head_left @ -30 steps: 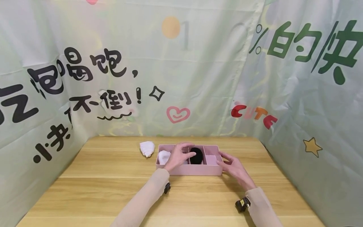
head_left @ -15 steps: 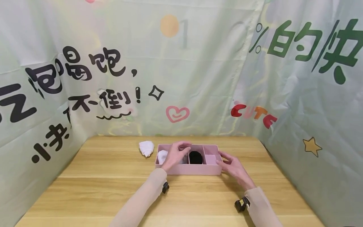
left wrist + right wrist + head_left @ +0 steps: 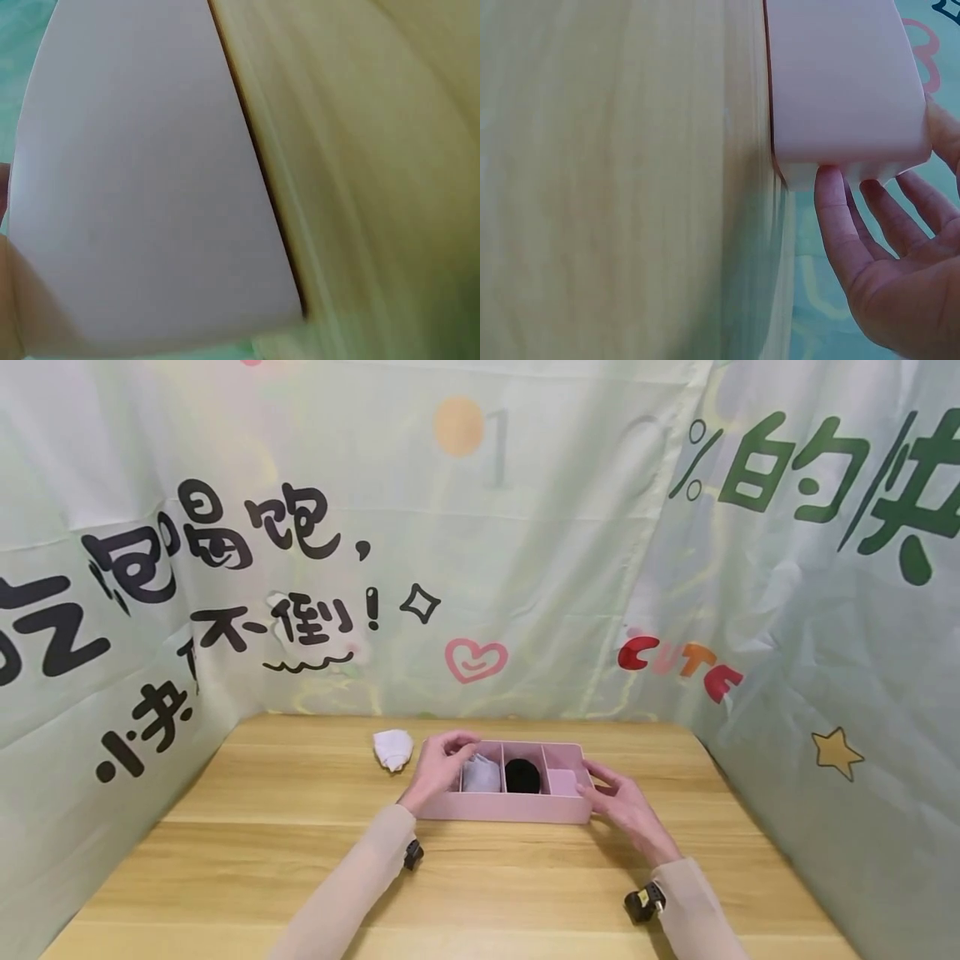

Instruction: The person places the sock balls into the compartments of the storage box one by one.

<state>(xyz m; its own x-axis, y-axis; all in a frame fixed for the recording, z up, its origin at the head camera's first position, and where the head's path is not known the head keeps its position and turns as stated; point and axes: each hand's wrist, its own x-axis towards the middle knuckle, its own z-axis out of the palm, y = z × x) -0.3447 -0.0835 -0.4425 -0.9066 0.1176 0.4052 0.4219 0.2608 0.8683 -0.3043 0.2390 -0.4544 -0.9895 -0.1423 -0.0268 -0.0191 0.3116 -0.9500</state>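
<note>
A pink divided box [image 3: 502,807] stands on the wooden table. My left hand [image 3: 437,770] is over its leftmost compartment with fingers bent, hiding most of that compartment and whatever lies there. The compartment beside it holds a grey fabric bundle [image 3: 482,774]. Further right, a round black bundle [image 3: 522,776] sits in its own compartment. At the box's right end, my right hand [image 3: 628,810] holds the end wall. In the right wrist view its fingers [image 3: 836,202] touch the outer end, and another digit lies at the rim. The left wrist view shows mostly the box's front wall [image 3: 142,180].
A white crumpled fabric bundle [image 3: 393,750] lies on the table behind and left of the box. A pale lilac block-like shape [image 3: 562,782] shows in the rightmost compartment. Printed curtains [image 3: 555,568] enclose the table's back and sides.
My left hand has moved left from above the black bundle to the leftmost compartment, uncovering the grey bundle. The black bundle sits lower than a second ago. My right hand stays at the box's end.
</note>
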